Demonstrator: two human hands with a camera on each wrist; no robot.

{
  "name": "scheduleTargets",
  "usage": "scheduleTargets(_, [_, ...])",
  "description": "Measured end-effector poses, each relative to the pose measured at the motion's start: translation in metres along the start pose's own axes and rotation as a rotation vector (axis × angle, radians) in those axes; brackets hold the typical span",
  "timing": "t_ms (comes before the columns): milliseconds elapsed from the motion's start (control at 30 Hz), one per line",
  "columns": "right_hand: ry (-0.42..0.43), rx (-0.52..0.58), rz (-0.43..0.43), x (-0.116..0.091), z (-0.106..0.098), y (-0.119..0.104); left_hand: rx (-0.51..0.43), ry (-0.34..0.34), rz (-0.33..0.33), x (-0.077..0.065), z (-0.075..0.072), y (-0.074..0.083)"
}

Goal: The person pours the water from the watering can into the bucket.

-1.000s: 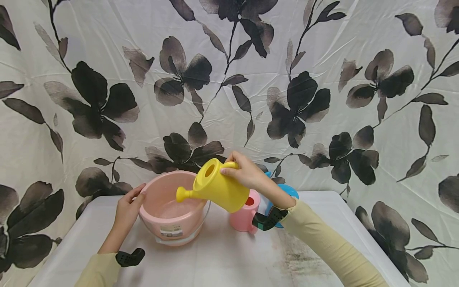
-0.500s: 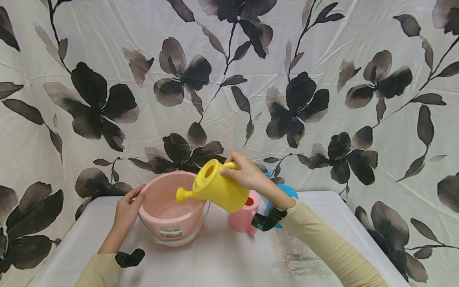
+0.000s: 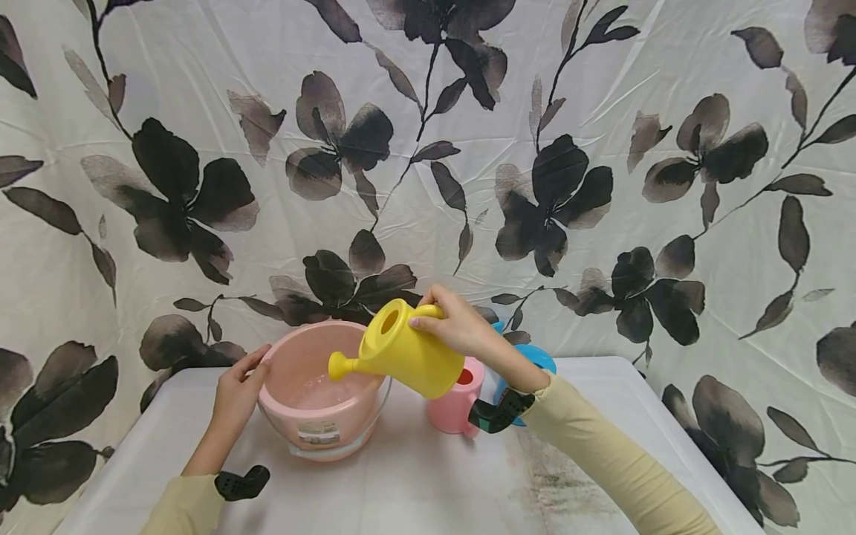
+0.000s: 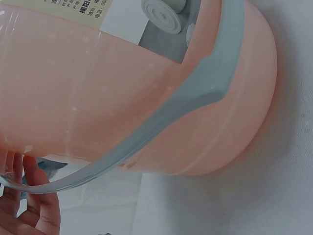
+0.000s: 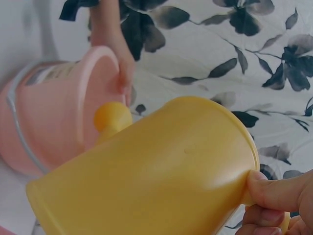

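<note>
My left hand rests against the left rim of a pink bucket; in the left wrist view, its fingers touch the outer wall. With my right hand I grip the handle of a yellow watering can. The can tilts left, its round spout head over the bucket's opening. Bright ripples like water show on the bucket's bottom; no stream from the spout can be made out. The bucket's grey carrying handle hangs down along its front.
A pink watering can with a red inside stands right of the bucket. Behind my right wrist is a blue watering can, partly hidden. The white table has a dark smudge on its right. Floral cloth hangs behind.
Both hands and the yellow watering can stay nearly in place. The bright ripples in the bucket shift slightly.
</note>
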State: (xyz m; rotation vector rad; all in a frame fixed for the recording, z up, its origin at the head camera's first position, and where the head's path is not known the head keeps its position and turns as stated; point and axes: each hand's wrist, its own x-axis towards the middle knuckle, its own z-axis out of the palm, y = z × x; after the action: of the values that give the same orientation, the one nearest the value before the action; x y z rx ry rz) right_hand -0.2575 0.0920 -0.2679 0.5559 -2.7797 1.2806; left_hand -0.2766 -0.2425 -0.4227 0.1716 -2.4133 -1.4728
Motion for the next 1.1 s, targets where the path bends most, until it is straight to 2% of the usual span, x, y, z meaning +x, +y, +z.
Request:
scheduleTargets(233, [0.003,-0.002,0.006,-0.0004,0.0012,0.0019,-0.007,0.000,0.006,-0.0004,0.0001,0.0009])
scheduleTargets(567, [0.006,-0.023,0.004,-0.0001,0.0022,0.0017,0.007,-0.015,-0.025,-0.0020,0.0000,0.0020])
scheduleTargets(1100, [-0.005,-0.025,-0.014,-0.0008,0.0009,0.0002,0.003,0.000,-0.005,-0.0018,-0.0006,0.0019])
